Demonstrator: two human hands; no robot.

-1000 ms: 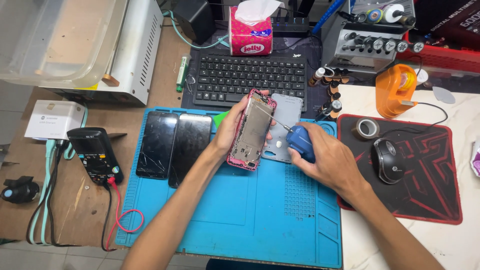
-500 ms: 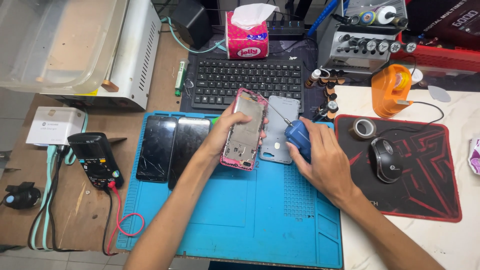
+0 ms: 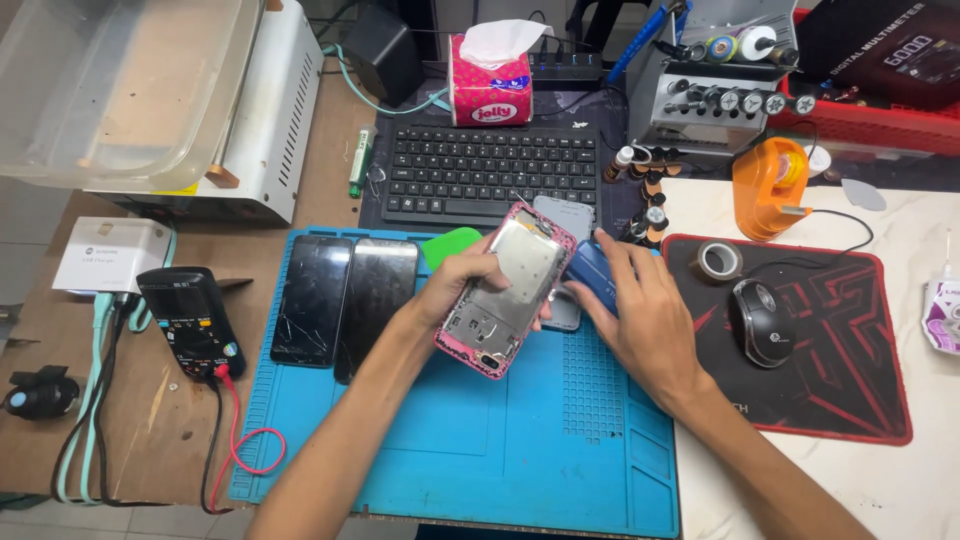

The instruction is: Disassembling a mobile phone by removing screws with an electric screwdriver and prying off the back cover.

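Observation:
My left hand grips an opened phone frame with a pink rim, tilted above the blue work mat; its bare metal inside faces up. My right hand sits just right of the frame, fingers curled over a blue-handled tool whose tip is hidden behind the frame. A grey back cover lies under and behind the frame. Two dark phones lie side by side on the mat to the left.
A black keyboard and a pink tissue box stand behind. A multimeter with red and black leads lies left. At the right are a mouse, tape roll, orange dispenser and small bottles.
The pink-rimmed frame has tilted and dropped lower over the mat. My right hand has moved in closer to its right edge with the blue tool.

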